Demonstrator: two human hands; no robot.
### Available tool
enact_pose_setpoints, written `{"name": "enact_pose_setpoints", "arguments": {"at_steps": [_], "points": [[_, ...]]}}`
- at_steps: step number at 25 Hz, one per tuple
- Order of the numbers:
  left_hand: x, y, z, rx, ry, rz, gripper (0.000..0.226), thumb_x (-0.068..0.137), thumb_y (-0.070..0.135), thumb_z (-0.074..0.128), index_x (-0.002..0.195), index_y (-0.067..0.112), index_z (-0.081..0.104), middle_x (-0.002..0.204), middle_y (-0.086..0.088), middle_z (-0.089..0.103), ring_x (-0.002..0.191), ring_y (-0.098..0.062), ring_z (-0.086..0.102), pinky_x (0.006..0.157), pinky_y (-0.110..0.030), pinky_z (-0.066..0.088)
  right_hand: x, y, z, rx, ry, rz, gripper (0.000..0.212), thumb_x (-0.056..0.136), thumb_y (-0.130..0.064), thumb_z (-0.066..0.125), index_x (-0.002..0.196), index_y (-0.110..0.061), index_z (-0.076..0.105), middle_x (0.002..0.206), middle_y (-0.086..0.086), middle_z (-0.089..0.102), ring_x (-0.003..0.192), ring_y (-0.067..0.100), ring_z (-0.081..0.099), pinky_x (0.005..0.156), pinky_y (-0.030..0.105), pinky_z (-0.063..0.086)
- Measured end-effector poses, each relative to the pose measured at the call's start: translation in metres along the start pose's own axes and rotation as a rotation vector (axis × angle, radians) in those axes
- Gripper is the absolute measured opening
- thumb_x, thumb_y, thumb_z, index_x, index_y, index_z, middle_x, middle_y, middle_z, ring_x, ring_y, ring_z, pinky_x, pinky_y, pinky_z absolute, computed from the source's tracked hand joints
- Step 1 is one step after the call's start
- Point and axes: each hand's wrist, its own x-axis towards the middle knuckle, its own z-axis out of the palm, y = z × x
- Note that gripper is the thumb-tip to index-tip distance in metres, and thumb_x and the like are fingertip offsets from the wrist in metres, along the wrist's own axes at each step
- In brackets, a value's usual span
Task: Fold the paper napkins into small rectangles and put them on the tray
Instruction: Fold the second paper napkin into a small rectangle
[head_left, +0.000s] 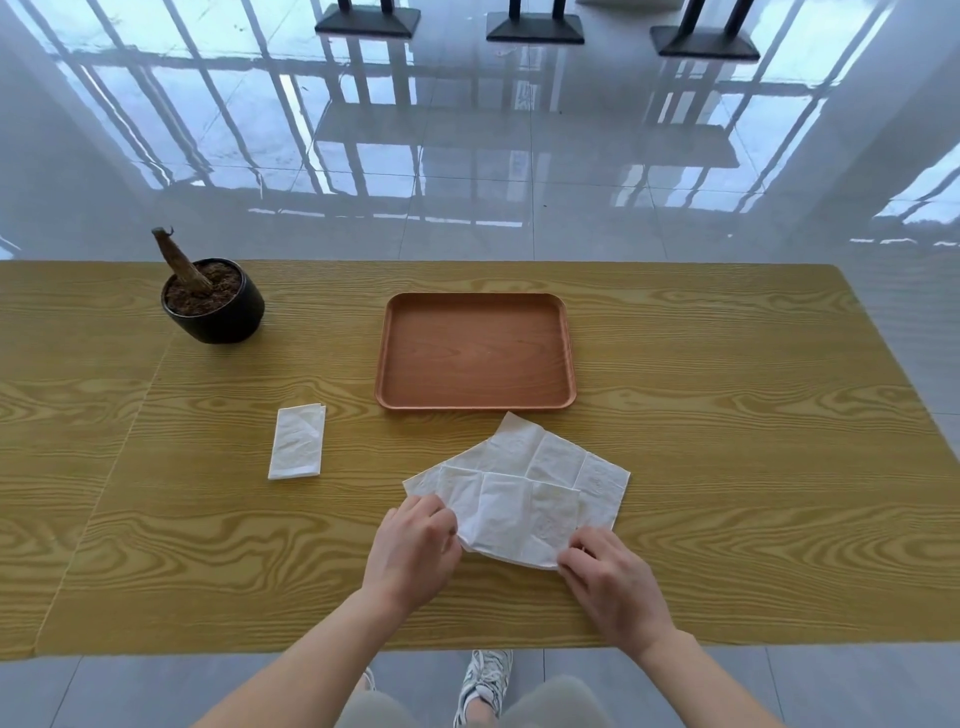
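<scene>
A white paper napkin (524, 491) lies unfolded and creased on the wooden table, its near part doubled over toward me. My left hand (413, 551) pinches the napkin's near left corner. My right hand (610, 582) pinches its near right corner. Just beyond the napkin sits a brown rectangular tray (475, 400) with nothing on it. A second napkin (297, 441), folded into a narrow rectangle, rests on the table to the left, apart from both hands.
A black pot (215, 306) with soil and a bare stub stands at the back left of the yellow wood-grain table (753, 467). Glossy floor tiles and three black stand bases lie beyond. My legs and shoes show below the table's near edge.
</scene>
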Motion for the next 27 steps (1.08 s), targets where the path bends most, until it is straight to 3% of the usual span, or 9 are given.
{"name": "enact_pose_setpoints", "arguments": {"at_steps": [7, 9, 12, 16, 20, 25, 27], "points": [[0.002, 0.0, 0.0, 0.001, -0.003, 0.005, 0.01, 0.082, 0.016, 0.065, 0.073, 0.013, 0.065, 0.081, 0.002, 0.062, 0.074, -0.02, 0.054, 0.063, -0.037, 0.048, 0.004, 0.004, 0.002, 0.039, -0.006, 0.071, 0.011, 0.093, -0.014, 0.066, 0.083, -0.015, 0.061, 0.093, -0.004, 0.058, 0.085, 0.018, 0.06, 0.061, 0.032, 0.053], [0.001, 0.001, 0.0, 0.004, 0.001, -0.003, 0.01, 0.082, 0.016, 0.065, 0.073, 0.013, 0.063, 0.08, 0.003, 0.061, 0.073, -0.02, 0.053, 0.061, -0.037, 0.047, 0.004, 0.004, 0.0, 0.055, -0.012, 0.061, 0.01, 0.091, -0.022, 0.07, 0.087, -0.017, 0.062, 0.095, -0.006, 0.058, 0.088, 0.014, 0.059, 0.066, 0.027, 0.053], [0.002, 0.004, 0.0, -0.028, 0.016, -0.062, 0.01, 0.082, 0.016, 0.065, 0.073, 0.012, 0.062, 0.078, 0.003, 0.06, 0.071, -0.02, 0.053, 0.059, -0.037, 0.048, 0.003, -0.001, -0.001, 0.016, -0.065, 0.038, 0.024, 0.079, -0.035, 0.08, 0.088, -0.02, 0.064, 0.096, -0.006, 0.059, 0.088, 0.012, 0.056, 0.068, 0.027, 0.053], [0.006, 0.006, 0.001, -0.042, 0.034, -0.106, 0.01, 0.082, 0.016, 0.066, 0.072, 0.014, 0.062, 0.076, 0.005, 0.06, 0.071, -0.018, 0.052, 0.057, -0.033, 0.047, 0.001, -0.006, 0.003, -0.039, 0.028, -0.037, 0.02, 0.079, -0.01, 0.083, 0.073, -0.014, 0.064, 0.08, -0.002, 0.06, 0.07, 0.021, 0.059, 0.048, 0.031, 0.049], [0.004, 0.004, 0.002, -0.041, 0.096, -0.075, 0.008, 0.077, 0.02, 0.07, 0.082, 0.015, 0.066, 0.083, 0.004, 0.062, 0.075, -0.019, 0.054, 0.058, -0.029, 0.042, 0.007, -0.007, 0.001, 0.156, 0.051, 0.127, 0.011, 0.088, -0.012, 0.074, 0.081, -0.015, 0.065, 0.093, -0.008, 0.062, 0.076, 0.012, 0.06, 0.058, 0.033, 0.053], [0.003, 0.012, 0.002, 0.187, -0.04, 0.169, 0.072, 0.065, 0.059, 0.068, 0.128, 0.027, 0.055, 0.127, -0.004, 0.056, 0.118, -0.025, 0.051, 0.089, -0.043, 0.048, 0.025, -0.011, -0.019, 0.426, 0.048, 0.218, 0.012, 0.088, -0.014, 0.073, 0.082, -0.021, 0.066, 0.101, -0.021, 0.062, 0.066, 0.01, 0.057, 0.064, 0.022, 0.05], [0.007, 0.021, 0.005, 0.195, -0.02, 0.159, 0.063, 0.068, 0.053, 0.075, 0.122, 0.023, 0.061, 0.124, -0.005, 0.06, 0.116, -0.028, 0.056, 0.087, -0.045, 0.05, 0.027, -0.013, -0.026, 0.48, 0.024, 0.221, 0.014, 0.089, -0.014, 0.073, 0.082, -0.024, 0.066, 0.102, -0.021, 0.064, 0.066, 0.013, 0.059, 0.065, 0.021, 0.051]]}}
